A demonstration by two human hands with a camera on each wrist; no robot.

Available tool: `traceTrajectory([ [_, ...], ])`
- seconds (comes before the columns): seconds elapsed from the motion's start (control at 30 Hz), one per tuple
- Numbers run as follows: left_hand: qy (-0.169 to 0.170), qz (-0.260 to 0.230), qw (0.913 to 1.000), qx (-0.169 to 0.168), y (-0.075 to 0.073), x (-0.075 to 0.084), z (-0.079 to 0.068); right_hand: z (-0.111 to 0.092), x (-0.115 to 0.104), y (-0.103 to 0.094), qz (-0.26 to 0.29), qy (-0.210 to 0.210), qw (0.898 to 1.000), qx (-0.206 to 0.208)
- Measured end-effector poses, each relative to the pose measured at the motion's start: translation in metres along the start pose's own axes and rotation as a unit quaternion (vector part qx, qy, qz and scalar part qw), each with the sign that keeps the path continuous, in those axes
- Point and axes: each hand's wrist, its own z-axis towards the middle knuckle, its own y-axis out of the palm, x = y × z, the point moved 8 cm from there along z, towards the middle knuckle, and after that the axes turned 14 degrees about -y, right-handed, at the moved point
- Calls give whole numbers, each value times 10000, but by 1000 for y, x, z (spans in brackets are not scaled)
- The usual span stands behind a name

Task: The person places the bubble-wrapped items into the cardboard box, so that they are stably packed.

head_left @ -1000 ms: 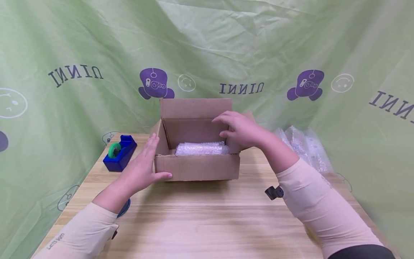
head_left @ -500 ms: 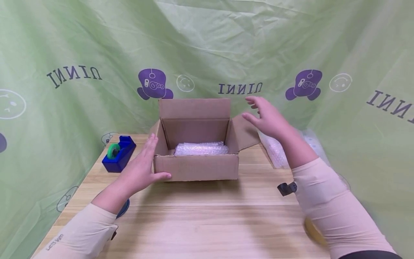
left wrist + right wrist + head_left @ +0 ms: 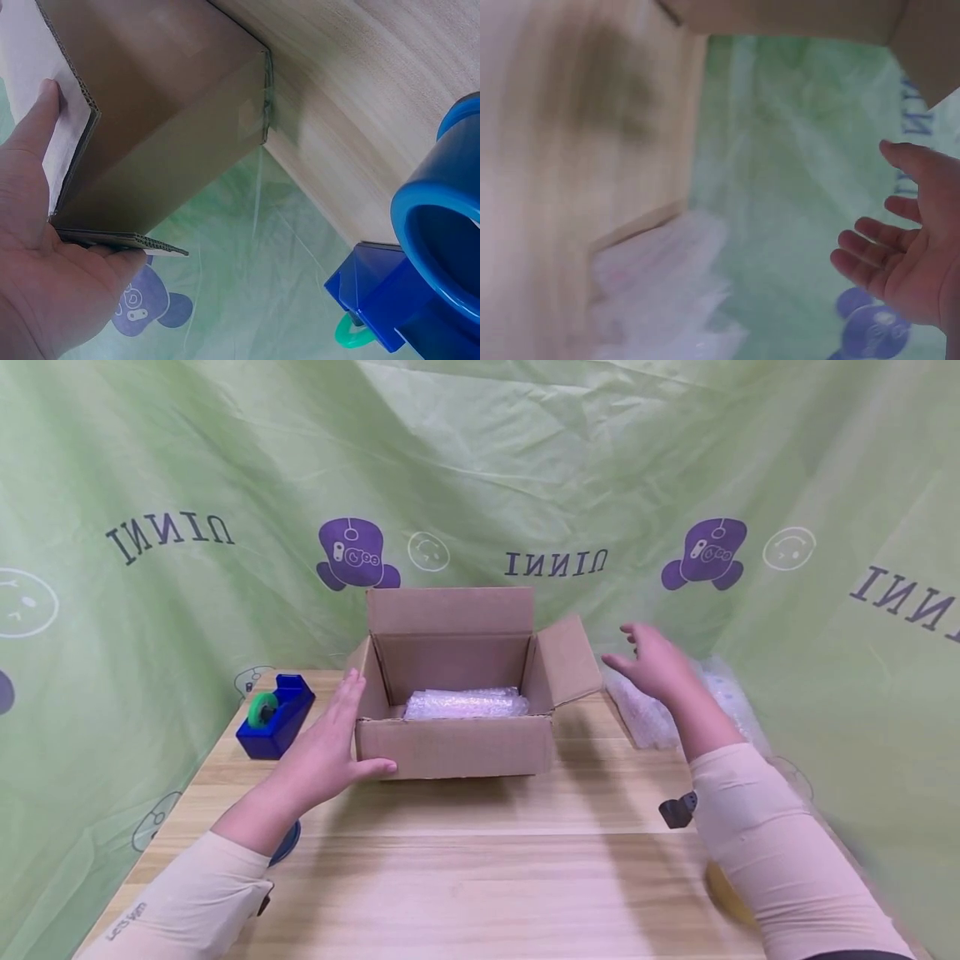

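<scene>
An open cardboard box [image 3: 457, 750] stands on the table, and a bubble-wrapped bundle [image 3: 467, 704] lies inside it. My left hand [image 3: 324, 756] rests on the box's front left corner, thumb on the front and fingers straight along the left flap. In the left wrist view the thumb lies on a flap [image 3: 64, 139] and the other fingers are partly hidden behind the side flap. My right hand [image 3: 658, 667] is in the air just right of the box's right flap [image 3: 568, 660], fingers loosely bent and holding nothing. Clear bubble wrap [image 3: 645, 714] lies below and behind it.
A blue tape dispenser [image 3: 273, 727] with a green roll stands at the left. A blue round object [image 3: 442, 217] is beside my left wrist. Partly behind my right sleeve is a yellowish round object [image 3: 727, 893]. A green printed curtain [image 3: 480, 460] hangs around the table.
My right hand has left the box's inside right edge, risen over the right flap, and come down to the right towards the bubble wrap. The right flap has tilted upward. The left hand stays put.
</scene>
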Motion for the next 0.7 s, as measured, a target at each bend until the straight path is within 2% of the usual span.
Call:
traceTrajectory([
  [0.2,-5,9,10000,2,0,0,0,-8,37,32,-467,253,9978,-401],
  [0.37,-6,4,10000,-16,1,1,1,-20,61,51,-605,596,9943,-648],
  [0.5,-18,-6,10000,-20,1,1,1,-27,70,61,-839,809,9895,-852],
  [0.7,-46,-23,10000,-40,1,0,2,-30,74,73,-1011,865,9851,-1089],
])
